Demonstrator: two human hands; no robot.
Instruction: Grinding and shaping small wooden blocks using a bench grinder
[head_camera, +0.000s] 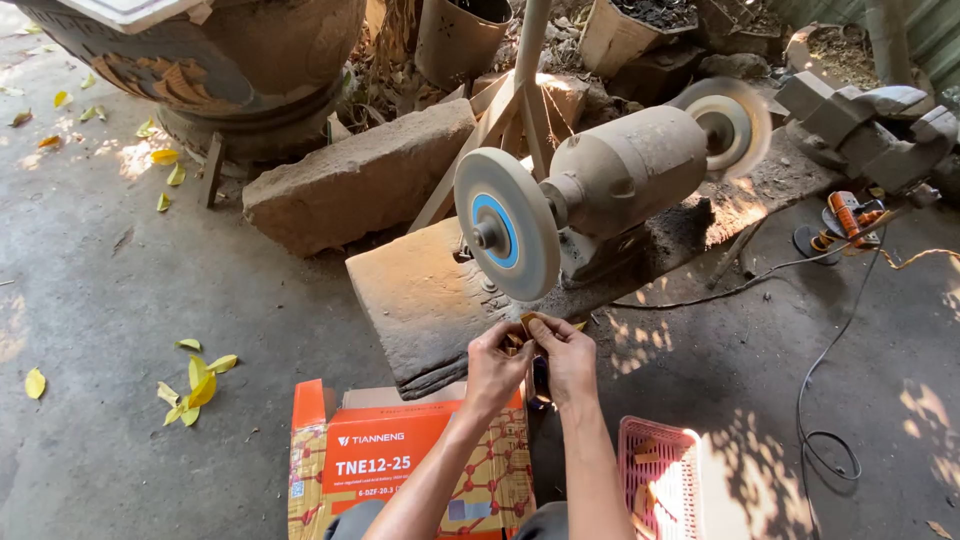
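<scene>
Both hands, left hand (495, 362) and right hand (567, 355), pinching small tan piece (528, 323), orientation unclear, just below grinder wheel (505, 224)

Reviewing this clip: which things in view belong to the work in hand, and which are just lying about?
In use:
- left hand and right hand, together pinching a small tan wooden piece
- dusty grey bench grinder, its white wheel with blue centre
- pink plastic basket of similar pieces

Lying about:
- orange cardboard box
- orange power tool
- yellow fallen leaves
- large clay pot
</scene>
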